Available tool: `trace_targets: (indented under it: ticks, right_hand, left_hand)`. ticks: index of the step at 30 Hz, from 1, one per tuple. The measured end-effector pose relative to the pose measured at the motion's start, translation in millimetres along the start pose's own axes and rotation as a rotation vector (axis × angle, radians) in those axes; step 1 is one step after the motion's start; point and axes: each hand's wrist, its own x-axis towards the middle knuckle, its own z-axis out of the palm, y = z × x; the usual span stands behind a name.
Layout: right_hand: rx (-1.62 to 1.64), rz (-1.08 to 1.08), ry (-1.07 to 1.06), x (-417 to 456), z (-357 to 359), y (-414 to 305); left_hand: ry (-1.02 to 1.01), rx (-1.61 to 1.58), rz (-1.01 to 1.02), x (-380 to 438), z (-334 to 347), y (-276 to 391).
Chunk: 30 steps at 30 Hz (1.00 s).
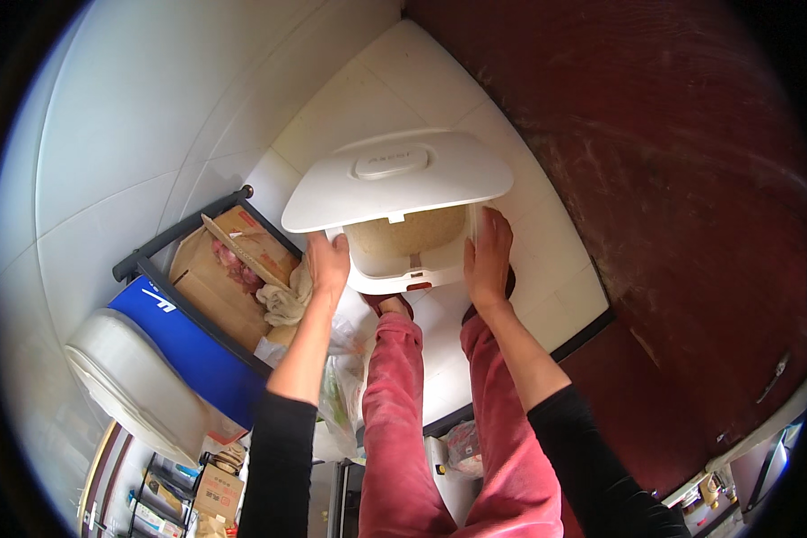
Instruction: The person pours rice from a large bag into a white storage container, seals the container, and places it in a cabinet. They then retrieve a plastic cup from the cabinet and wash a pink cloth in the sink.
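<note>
Between my two hands is a white plastic storage bin [413,279], its lid [403,178] raised and tilted open. Light tan grain-like contents [407,232] show inside. My left hand [328,262] grips the bin's left side, fingers partly hidden under the lid. Against the right side lies my right hand [489,259], with its thumb near the rim and its fingers along the outer wall. A small red latch piece [418,286] sits on the near rim. The bin is above the pale tiled floor, in front of my feet; whether it touches the floor I cannot tell.
At left, a dark-framed rack [181,232] holds a cardboard box [222,296] with reddish produce. Plastic bags [339,393] hang or lie beside it. A blue panel [181,343] and a white lidded container [134,383] are nearer. A dark red surface [652,181] borders the right.
</note>
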Motion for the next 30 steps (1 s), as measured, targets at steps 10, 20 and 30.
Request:
trace_targets:
  ticks: [10,20,30]
  right_hand:
    - [0.021,-0.563,-0.563,39,111,-10]
    - [0.385,0.253,-0.703,74,154,35]
    - [1.682,1.024,-0.752,67,71,-7]
  left_hand:
    - [-0.024,-0.46,-0.318,-178,-24,-7]
    - [0.046,-0.758,-0.47,-249,-20,-16]
    - [-0.001,-0.405,-0.354,-320,-57,15]
